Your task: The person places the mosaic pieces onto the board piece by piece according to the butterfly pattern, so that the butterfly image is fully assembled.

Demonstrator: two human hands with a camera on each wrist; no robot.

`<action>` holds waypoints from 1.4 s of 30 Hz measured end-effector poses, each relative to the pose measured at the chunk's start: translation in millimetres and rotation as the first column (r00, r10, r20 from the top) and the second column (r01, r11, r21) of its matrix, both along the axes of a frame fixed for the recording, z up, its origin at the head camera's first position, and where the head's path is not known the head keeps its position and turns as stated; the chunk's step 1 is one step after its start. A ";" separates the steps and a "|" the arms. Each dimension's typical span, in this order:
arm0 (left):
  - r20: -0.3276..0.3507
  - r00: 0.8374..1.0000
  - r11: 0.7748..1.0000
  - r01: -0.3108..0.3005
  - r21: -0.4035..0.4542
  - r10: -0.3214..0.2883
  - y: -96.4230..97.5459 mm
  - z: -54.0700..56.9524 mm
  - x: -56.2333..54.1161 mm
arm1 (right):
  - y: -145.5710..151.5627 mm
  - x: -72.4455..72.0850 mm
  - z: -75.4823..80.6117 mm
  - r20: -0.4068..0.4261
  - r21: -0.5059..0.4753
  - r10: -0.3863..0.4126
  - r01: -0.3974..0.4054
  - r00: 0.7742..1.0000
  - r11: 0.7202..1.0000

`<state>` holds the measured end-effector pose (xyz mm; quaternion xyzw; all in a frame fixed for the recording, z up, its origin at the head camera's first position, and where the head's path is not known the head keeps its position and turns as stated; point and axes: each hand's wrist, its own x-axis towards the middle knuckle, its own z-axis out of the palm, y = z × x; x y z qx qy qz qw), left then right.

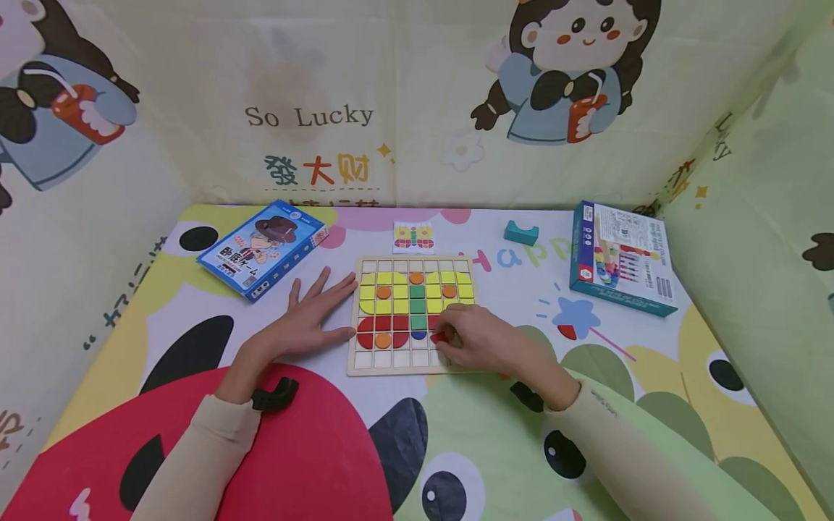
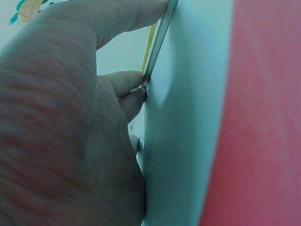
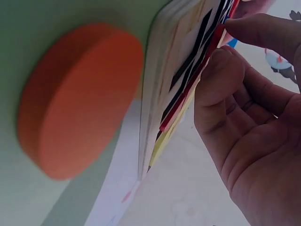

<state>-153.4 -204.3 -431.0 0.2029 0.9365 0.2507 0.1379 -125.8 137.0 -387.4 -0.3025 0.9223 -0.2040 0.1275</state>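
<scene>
A wooden grid board point(image 1: 380, 367) lies on the table, bearing yellow, green, orange, red and blue flat pieces in a butterfly-like pattern. My left hand point(image 1: 306, 318) is spread flat at its left side, with thumb and fingertips touching the edge. Over the lower right of the grid, my right hand point(image 1: 478, 335) pinches a small red piece point(image 1: 438, 337) between thumb and index finger; the right wrist view shows this red piece point(image 3: 217, 36) close to the board surface. An orange disc point(image 3: 84, 101) lies on the table beside the board, mostly hidden by the right hand in the head view.
Behind the board lies a pattern card point(image 1: 413, 237). A blue game box point(image 1: 263, 246) stands at the back left, another box point(image 1: 622, 257) at the back right. A teal block point(image 1: 521, 232) and a loose red piece point(image 1: 567, 332) lie to the right.
</scene>
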 end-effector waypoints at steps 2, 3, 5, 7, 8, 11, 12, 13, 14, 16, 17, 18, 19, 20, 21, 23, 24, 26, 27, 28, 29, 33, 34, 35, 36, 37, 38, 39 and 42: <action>0.002 1.000 1.000 0.000 -0.002 0.000 0.2 0.4 0.1 | -1.7 -0.4 0.0 0.002 -0.007 0.000 0.000 1.000 1.000; 0.003 1.000 1.000 -0.001 -0.003 0.001 0.3 0.7 0.1 | -2.4 -0.7 -0.1 0.004 -0.010 -0.002 0.002 1.000 1.000; 0.004 1.000 1.000 -0.002 -0.005 0.002 0.4 1.3 0.1 | -3.3 -1.0 -0.3 0.009 -0.013 -0.007 0.007 1.000 1.000; 0.005 1.000 1.000 -0.002 -0.005 0.002 0.7 2.0 0.1 | -4.3 -1.4 -1.2 0.013 -0.016 -0.016 0.016 1.000 1.000; 0.004 1.000 1.000 -0.001 -0.002 0.001 0.9 2.0 -0.1 | -4.7 -1.3 -1.6 0.016 -0.017 -0.021 0.022 1.000 1.000; 0.003 1.000 1.000 0.001 0.002 -0.001 1.2 2.2 0.1 | -5.0 -0.5 -2.2 0.018 -0.014 -0.037 0.038 0.999 0.999; 0.004 1.000 1.000 0.001 0.005 -0.001 1.4 2.1 0.3 | -4.6 -0.1 -2.0 0.018 -0.011 -0.044 0.044 0.999 0.999; 0.004 1.000 1.000 0.002 0.006 -0.002 1.3 1.9 0.4 | -3.7 0.5 -1.2 0.020 -0.010 -0.050 0.050 0.999 0.999; 0.004 1.000 1.000 0.003 0.009 -0.003 1.1 1.6 0.6 | -1.8 1.0 -0.8 0.019 -0.010 -0.056 0.056 0.998 0.998; 0.004 1.000 1.000 0.002 0.009 -0.002 1.1 1.4 1.0 | 3.9 1.6 1.2 0.018 -0.010 -0.066 0.066 0.998 0.998; 0.004 1.000 1.000 0.002 0.008 -0.002 1.1 1.3 1.2 | 8.0 2.1 2.5 0.022 -0.011 -0.070 0.071 0.997 0.997; 0.003 1.000 1.000 0.001 0.009 -0.001 1.1 1.2 1.2 | 12.9 2.8 4.1 0.030 -0.014 -0.077 0.078 0.997 0.997; 0.001 1.000 1.000 0.001 0.008 -0.001 1.1 1.3 1.2 | 18.5 3.5 5.4 0.037 -0.016 -0.081 0.082 0.996 0.996; 0.000 1.000 1.000 0.000 0.007 0.000 1.1 1.3 1.2 | 24.6 4.1 6.5 0.043 -0.016 -0.083 0.083 0.996 0.996; -0.001 1.000 1.000 0.000 0.005 0.000 1.1 1.4 1.2 | 30.8 5.0 7.8 0.051 -0.014 -0.082 0.082 0.995 0.996; -0.002 1.000 1.000 -0.001 0.002 0.001 1.0 1.4 1.1 | 44.1 7.1 8.5 0.064 -0.011 -0.075 0.076 0.995 0.997; -0.002 1.000 1.000 -0.001 0.001 0.001 0.8 1.2 0.9 | 50.7 8.2 8.3 0.068 -0.011 -0.070 0.071 0.995 0.997; -0.002 1.000 1.000 0.000 -0.001 0.000 0.5 0.8 0.5 | 63.5 10.9 7.1 0.067 -0.014 -0.046 0.047 0.997 0.999; -0.003 1.000 1.000 0.001 -0.002 -0.001 0.4 0.5 0.0 | 69.7 12.6 6.3 0.067 -0.014 -0.038 0.040 0.997 0.999; -0.003 1.000 1.000 0.001 -0.002 -0.001 0.3 0.3 -0.1 | 75.2 14.5 5.3 0.068 -0.016 -0.034 0.035 0.997 0.999; -0.004 1.000 1.000 0.002 -0.002 -0.002 0.1 0.0 -0.4 | 80.4 16.7 4.4 0.069 -0.016 -0.032 0.033 0.997 0.999; -0.005 1.000 1.000 0.002 -0.002 -0.002 0.1 0.1 -0.7 | 96.6 25.3 0.4 0.074 -0.011 -0.022 0.023 0.997 1.000; -0.005 1.000 1.000 0.001 -0.002 -0.001 0.2 0.4 -0.5 | 99.1 27.0 -0.4 0.076 -0.013 -0.020 0.021 0.997 1.000; -0.004 1.000 1.000 0.000 -0.001 0.000 0.3 0.6 -0.4 | 101.4 28.6 -1.4 0.077 -0.015 -0.015 0.016 0.997 1.000; -0.002 1.000 1.000 -0.001 0.000 0.001 0.5 1.1 -0.1 | 103.3 30.0 -2.2 0.077 -0.020 -0.011 0.013 0.997 1.000; -0.001 1.000 1.000 -0.003 -0.001 0.003 0.7 1.5 0.1 | 105.1 31.0 -3.4 0.074 -0.026 -0.005 0.007 0.997 1.000; 0.002 1.000 1.000 -0.004 0.000 0.004 0.8 1.7 0.2 | 106.5 31.8 -4.5 0.073 -0.035 0.001 0.002 0.997 0.999; 0.004 1.000 1.000 -0.005 0.000 0.005 0.9 2.0 0.3 | 107.7 32.6 -5.5 0.073 -0.042 0.001 0.002 0.997 0.999; 0.009 1.000 1.000 -0.004 0.002 0.004 1.6 2.2 0.2 | 110.0 33.8 -8.0 0.079 -0.055 -0.010 0.014 0.997 0.998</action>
